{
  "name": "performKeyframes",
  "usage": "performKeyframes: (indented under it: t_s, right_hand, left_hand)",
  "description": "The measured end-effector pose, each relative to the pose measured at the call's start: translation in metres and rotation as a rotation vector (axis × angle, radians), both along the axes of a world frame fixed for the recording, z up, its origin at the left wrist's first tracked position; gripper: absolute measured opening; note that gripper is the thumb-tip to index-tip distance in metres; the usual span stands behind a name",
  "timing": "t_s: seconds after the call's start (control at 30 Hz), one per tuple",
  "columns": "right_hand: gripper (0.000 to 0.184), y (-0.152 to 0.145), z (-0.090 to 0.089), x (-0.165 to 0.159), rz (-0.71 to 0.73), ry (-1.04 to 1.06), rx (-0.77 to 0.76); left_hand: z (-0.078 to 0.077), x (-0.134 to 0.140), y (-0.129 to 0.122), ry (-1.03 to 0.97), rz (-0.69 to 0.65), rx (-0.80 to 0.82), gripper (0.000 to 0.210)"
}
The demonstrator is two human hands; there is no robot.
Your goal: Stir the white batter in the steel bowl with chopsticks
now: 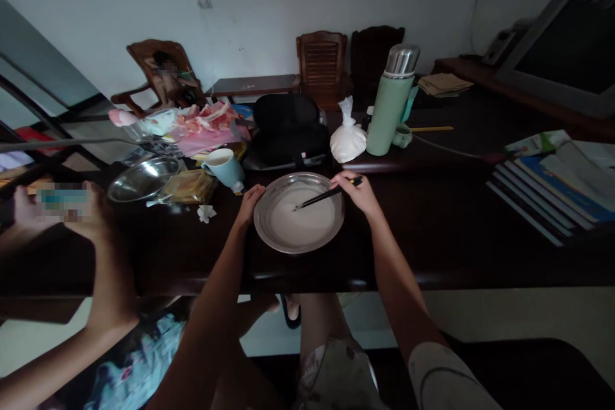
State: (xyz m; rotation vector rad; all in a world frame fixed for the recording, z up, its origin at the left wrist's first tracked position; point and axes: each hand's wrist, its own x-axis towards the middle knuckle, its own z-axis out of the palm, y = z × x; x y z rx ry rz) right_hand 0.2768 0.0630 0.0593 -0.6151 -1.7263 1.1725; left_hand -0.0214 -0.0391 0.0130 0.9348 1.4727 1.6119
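Note:
A shallow stainless steel bowl (259, 225) sits on the dark table in front of me, holding a pale, off-white liquid batter (305, 224). My left hand (250, 202) grips the bowl's left rim. In my right hand (356, 191) is a pair of black chopsticks (323, 197), slanting down to the left with their tips in the batter. The right hand is at the bowl's upper right edge. Just behind the bowl stands a knotted plastic bag of white powder (348, 138).
A green thermos (391, 109) stands behind right, stacked books (552, 192) far right. Left are a light-blue mug (225, 170), an empty metal bowl (144, 180) and a packet (189, 187). A black bag (288, 131) lies behind. Another person's hands (91, 214) hold a blurred object; someone sits in a chair (144, 51).

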Motion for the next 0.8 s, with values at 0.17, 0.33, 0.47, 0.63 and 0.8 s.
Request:
performKeyframes:
  t_s: [0.17,0.33,0.47,0.63,0.8]
  right_hand:
    - [0.045,0.006,0.004,0.020,-0.108,0.009,-0.007]
    - [0.043,-0.003,0.002,0.007,0.089,-0.067,-0.023]
    - [0.040,0.002,0.000,0.009,0.000,-0.039,0.027]
    - [0.043,0.010,0.001,0.028,-0.174,0.017,0.025]
    - [0.043,-0.002,-0.003,0.009,0.083,-0.069,-0.010]
  left_hand:
    - [0.003,0.001,0.002,0.037,-0.019,-0.008,0.036]
    - [0.002,0.001,0.003,0.048,-0.051,0.003,0.037]
    - [0.003,0.003,0.002,0.019,-0.050,0.013,0.039]
    - [0.007,0.007,-0.001,0.021,-0.037,0.027,0.043]
    - [0.009,0.008,-0.003,0.000,-0.022,-0.002,0.048]
